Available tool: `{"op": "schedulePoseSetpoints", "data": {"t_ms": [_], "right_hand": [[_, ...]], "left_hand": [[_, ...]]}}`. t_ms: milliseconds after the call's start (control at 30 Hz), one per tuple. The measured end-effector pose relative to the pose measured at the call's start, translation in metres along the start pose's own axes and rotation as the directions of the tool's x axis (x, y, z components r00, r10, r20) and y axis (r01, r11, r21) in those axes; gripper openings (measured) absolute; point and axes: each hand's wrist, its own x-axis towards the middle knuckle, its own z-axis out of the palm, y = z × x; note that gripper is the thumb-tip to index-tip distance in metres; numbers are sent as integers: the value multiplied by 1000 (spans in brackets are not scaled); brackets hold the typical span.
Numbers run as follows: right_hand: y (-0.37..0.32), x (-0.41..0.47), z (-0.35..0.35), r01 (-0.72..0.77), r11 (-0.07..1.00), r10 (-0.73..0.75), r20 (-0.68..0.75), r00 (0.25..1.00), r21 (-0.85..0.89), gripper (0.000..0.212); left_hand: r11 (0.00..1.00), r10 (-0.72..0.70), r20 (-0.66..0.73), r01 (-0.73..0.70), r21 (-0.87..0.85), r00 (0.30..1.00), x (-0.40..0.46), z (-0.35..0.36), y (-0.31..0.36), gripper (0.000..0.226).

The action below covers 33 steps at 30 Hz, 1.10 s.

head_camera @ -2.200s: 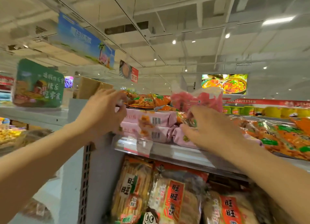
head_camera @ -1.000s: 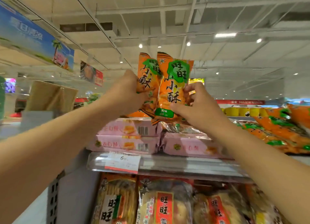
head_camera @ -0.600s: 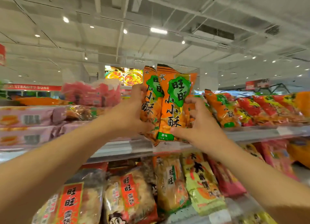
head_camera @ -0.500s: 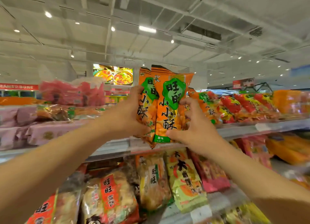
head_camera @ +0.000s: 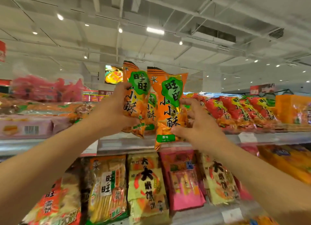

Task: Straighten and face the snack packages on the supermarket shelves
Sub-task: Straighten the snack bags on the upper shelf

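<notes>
Gripping the orange packs [head_camera: 169, 106] upright above the top shelf's edge [head_camera: 127, 143], the left hand [head_camera: 116, 112] clasps the left ones, the right hand [head_camera: 196, 128] pinches the front one, near the leaning red row [head_camera: 235, 110]; rear packs are partly hidden.

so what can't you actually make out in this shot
Head view only:
- Third orange bag: mostly hidden between the two front orange bags.
- Right hand fingertips: behind the bag.
- Pink packs, top shelf: motion-blurred, print unreadable.
- Price tag: too blurred to read.
</notes>
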Motion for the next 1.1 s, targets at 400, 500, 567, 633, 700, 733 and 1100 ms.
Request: {"op": "schedulePoseSetpoints", "data": {"t_ms": [400, 500, 567, 633, 700, 733, 1100], "right_hand": [[-23, 66, 49, 15, 991, -21, 42, 999, 131, 65], [-41, 81, 83, 30, 996, -36, 62, 997, 89, 66], [-47, 86, 101, 24, 1000, -21, 102, 995, -20, 66], [-45, 85, 112, 6, 981, 30, 181, 983, -195, 63], [-42, 84, 113, -16, 950, 88, 217, 972, -313, 55], [-41, 84, 111, -14, 933, 99, 220, 971, -359, 47], [-28, 70, 116, -42, 906, 133, 189, 973, -420, 70]], "left_hand": [[954, -257, -134, 274, 122, 957, 22, -20, -64, 97], [946, -267, -100, 280, 166, 959, 16, -25, -78, 95], [946, -284, -50, 288, 148, 957, 15, -28, -85, 94], [940, -307, 10, 302, 156, 952, 17, -30, -88, 96], [942, -309, 58, 297, 157, 949, 20, -29, -87, 106], [946, -298, 72, 284, 156, 952, 21, -26, -86, 109], [973, -189, 69, 177, 149, 980, 14, -2, -85, 102]]}}
